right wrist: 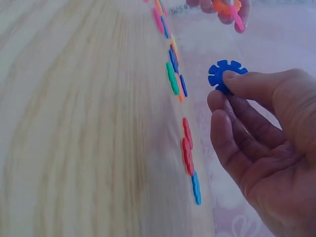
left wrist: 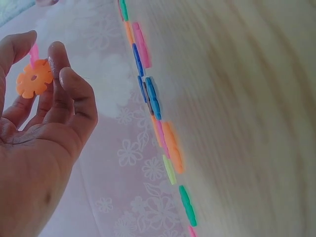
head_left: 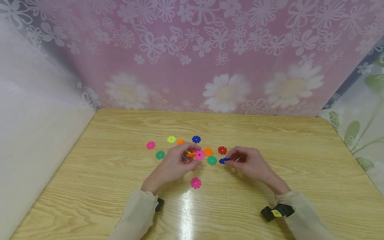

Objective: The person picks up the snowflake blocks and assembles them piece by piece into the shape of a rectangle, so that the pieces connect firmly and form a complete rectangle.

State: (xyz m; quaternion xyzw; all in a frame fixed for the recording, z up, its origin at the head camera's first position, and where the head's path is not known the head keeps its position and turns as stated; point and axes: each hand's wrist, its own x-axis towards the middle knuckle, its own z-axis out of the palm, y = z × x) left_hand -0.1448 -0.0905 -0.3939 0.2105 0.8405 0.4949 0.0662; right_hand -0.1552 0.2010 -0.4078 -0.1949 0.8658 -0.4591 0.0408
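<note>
My left hand (head_left: 172,163) pinches a pink notched plastic disc (head_left: 201,152) that is joined at an angle to an orange notched disc (left wrist: 43,70). In the left wrist view, thumb and fingertips are at the pink piece, and the orange one shows its flat face. Over to the right, my right hand (head_left: 251,164) holds a dark blue notched disc (right wrist: 218,72) between thumb and fingers, its toothed edge sticking out past the thumb. Both hands are raised over the table, a short way apart, with the blue disc separate from the joined pair.
Loose notched discs lie flat on the wooden table (head_left: 120,203), among them a red disc (head_left: 222,150), a green disc (head_left: 212,160), a yellow disc (head_left: 171,139) and a nearer pink disc (head_left: 196,180). A flowered pink curtain (head_left: 168,70) hangs behind the table.
</note>
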